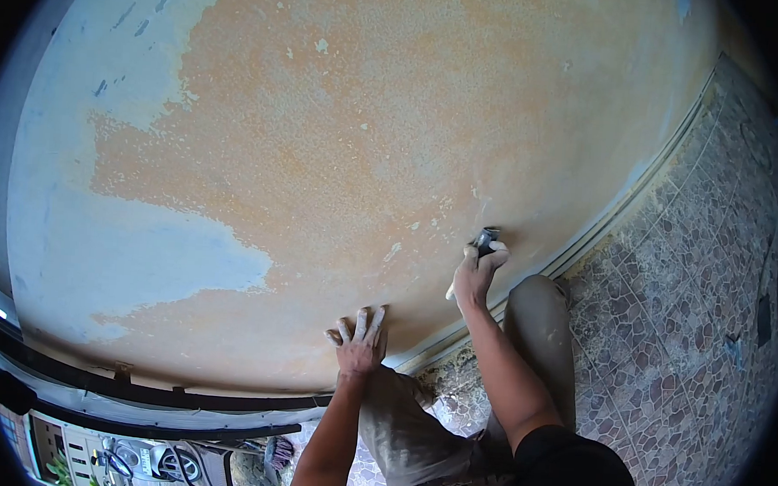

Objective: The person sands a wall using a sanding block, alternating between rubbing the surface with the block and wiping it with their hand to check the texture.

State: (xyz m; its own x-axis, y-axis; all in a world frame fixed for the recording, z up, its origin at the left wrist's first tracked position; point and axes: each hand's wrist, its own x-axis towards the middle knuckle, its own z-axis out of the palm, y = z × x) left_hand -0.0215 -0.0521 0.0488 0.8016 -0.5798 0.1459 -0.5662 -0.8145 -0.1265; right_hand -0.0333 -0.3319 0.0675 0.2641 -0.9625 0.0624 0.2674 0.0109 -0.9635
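Observation:
A large wall fills the view, its pale blue paint worn off to an orange-tan layer over a wide middle area. Low on it, my right hand is closed around a small hand scraper, dark and metallic, whose head is against the orange-tan surface. My left hand lies on the wall with fingers spread, lower and to the left, holding nothing. Pale dust coats the fingers of both hands. Light flecks of leftover coating show between the hands.
Bent legs in dusty trousers are close to the wall's base. A floor patterned like broken stone spreads to the right, with pale debris along the wall's base trim. At lower left, past a dark edge, a parked motorcycle is visible.

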